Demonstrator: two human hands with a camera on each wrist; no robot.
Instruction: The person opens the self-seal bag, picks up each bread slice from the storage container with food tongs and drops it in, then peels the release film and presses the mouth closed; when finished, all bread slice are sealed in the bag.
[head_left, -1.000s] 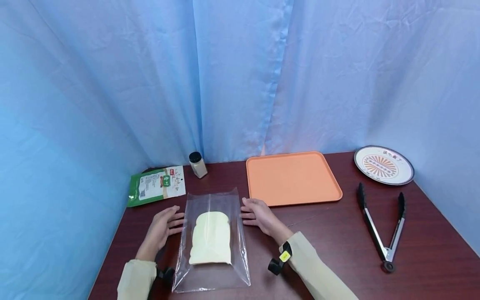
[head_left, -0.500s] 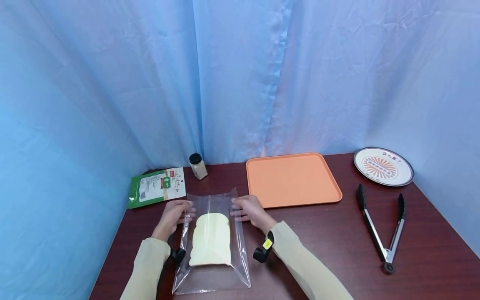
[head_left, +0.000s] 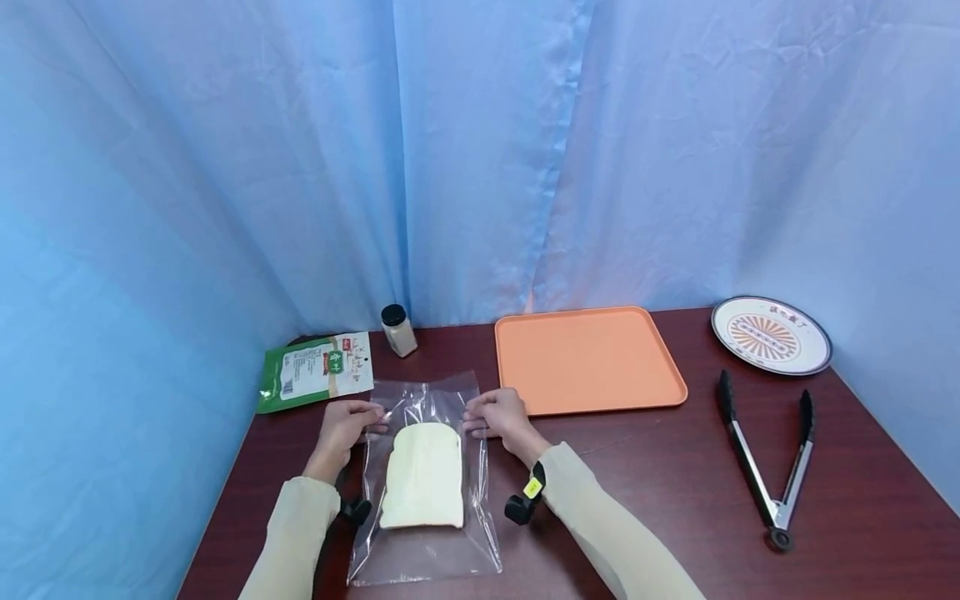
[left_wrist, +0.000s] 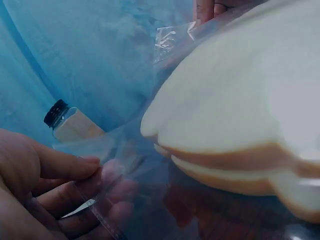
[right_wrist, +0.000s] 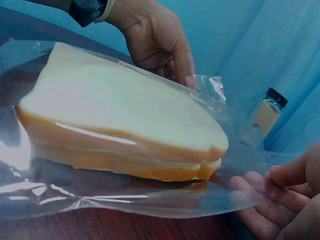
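A clear plastic bag [head_left: 424,560] lies on the table with slices of bread [head_left: 422,477] inside. In the left wrist view the bread [left_wrist: 225,110] shows stacked slices with brown crusts. My left hand [head_left: 343,432] pinches the bag's left edge near its far end, thumb on top and fingers beneath the film. On the opposite edge my right hand [head_left: 504,419] pinches the film the same way. The right wrist view shows the right thumb and fingers [right_wrist: 287,172] gripping the clear film, which bulges above the bread.
Behind the bag stand a green and white packet [head_left: 315,372] and a black-capped jar [head_left: 398,331]. An orange tray [head_left: 588,360] lies just beyond the right hand. Farther right are a patterned plate [head_left: 771,335] and open tongs [head_left: 772,475]. Blue curtains [head_left: 480,167] enclose the table.
Both hands have moved inward from beside the bag and taken hold of its side edges near the far end. The film there has drawn inward and lifted with creases.
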